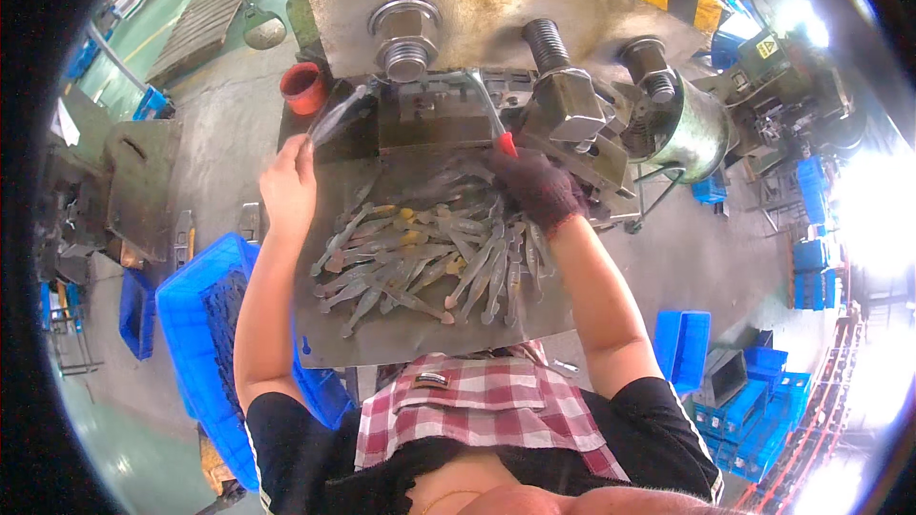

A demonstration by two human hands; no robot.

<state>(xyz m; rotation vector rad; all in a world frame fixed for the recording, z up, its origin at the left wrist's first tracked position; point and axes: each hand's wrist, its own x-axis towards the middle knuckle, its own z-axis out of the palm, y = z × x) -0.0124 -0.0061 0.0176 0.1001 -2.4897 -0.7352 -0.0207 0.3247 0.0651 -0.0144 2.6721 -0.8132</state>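
Note:
Bare, with fingers pinched together, my left hand (289,183) holds one end of a long, shiny metal piece (342,114). Motion smears the piece, whose far end is close to the press die (434,119). A dark knitted glove covers my right hand (539,186), which is wrapped around a slim metal tool with a red handle (506,143). The tool's tip reaches up to the die's upper edge; its exact kind is unclear. Below both hands, a loose pile of flat, elongated metal parts (410,257) lies on a grey metal table (343,348).
Large bolts (405,38) protrude from the press ram (477,0) above the die. A red cup (302,88) stands left of it. Beside my left arm is a blue crate (186,315) holding dark parts. More blue bins (682,348) stand at the right.

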